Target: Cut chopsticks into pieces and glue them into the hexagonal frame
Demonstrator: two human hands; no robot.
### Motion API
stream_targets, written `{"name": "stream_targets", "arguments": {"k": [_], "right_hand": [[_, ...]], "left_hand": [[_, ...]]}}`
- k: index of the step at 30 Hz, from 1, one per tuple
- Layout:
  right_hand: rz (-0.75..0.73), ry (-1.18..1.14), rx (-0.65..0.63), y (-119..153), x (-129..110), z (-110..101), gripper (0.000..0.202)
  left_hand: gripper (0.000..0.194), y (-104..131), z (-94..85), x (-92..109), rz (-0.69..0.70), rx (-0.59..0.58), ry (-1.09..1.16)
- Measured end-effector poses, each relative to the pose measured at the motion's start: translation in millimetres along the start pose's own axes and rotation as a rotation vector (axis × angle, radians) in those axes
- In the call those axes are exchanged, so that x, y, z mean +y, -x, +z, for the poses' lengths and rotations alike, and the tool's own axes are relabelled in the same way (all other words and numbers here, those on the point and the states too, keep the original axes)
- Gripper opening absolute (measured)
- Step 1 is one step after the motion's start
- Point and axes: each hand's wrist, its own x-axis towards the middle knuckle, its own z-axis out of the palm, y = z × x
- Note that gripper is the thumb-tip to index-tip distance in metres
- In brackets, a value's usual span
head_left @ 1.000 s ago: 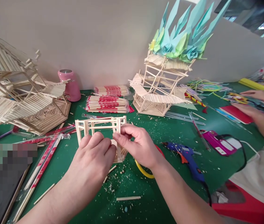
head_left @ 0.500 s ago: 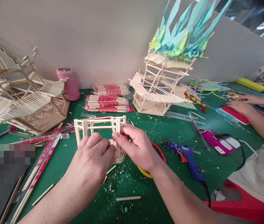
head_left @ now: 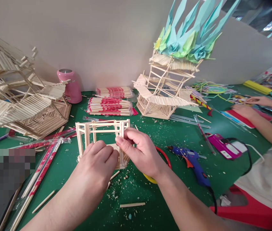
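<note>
On the green table stands a small frame of pale wooden sticks (head_left: 105, 131), with upright posts and cross rails. My right hand (head_left: 142, 152) pinches its near right corner post between thumb and fingers. Curled closed at the front of the frame is my left hand (head_left: 99, 165); its fingertips are hidden, so whatever they hold cannot be made out. Part of the frame's base shows between the hands. A loose short stick (head_left: 132, 204) lies below them, among wood crumbs. Scissors with a red and yellow handle (head_left: 165, 157) lie partly under my right wrist.
A blue glue gun (head_left: 193, 162) and a magenta power strip (head_left: 229, 147) lie to the right. Behind are stick bundles (head_left: 110, 106), a pink bottle (head_left: 71, 86) and a paper-topped stick tower (head_left: 169, 80). A larger stick model (head_left: 25, 99) stands left. Another person's hands (head_left: 243, 112) work far right.
My left hand has dipped slightly in front of the frame. My right hand keeps its pinch on the corner post. The other person's hands have shifted a little left.
</note>
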Motion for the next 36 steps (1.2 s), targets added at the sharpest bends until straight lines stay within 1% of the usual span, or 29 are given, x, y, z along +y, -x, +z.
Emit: {"name": "stream_targets", "arguments": {"k": [8,16,23,29,33,36], "right_hand": [[-0.010,0.005,-0.015,-0.1,1.4,0.1,0.030],[-0.008,0.000,-0.013,0.4,0.6,0.1,0.030],[-0.007,-0.006,-0.004,1.2,1.7,-0.2,0.031],[-0.016,0.014,-0.001,0.2,1.0,-0.3,0.032],[0.005,0.002,0.001,1.2,-0.2,-0.2,0.030],[0.014,-0.007,0.002,1.8,-1.2,0.3,0.029]], "left_hand": [[0.032,-1.4,-1.8,1.4,0.023,0.008,-0.066],[0.031,0.9,-1.3,1.7,0.008,-0.009,-0.051],[0.031,1.1,2.2,-0.2,-0.036,0.027,-0.014],[0.027,-1.7,0.9,-3.0,-0.011,-0.013,0.003],[0.029,2.6,5.0,0.6,-0.093,0.039,0.044],[0.031,3.2,5.1,3.7,-0.126,0.025,0.037]]}}
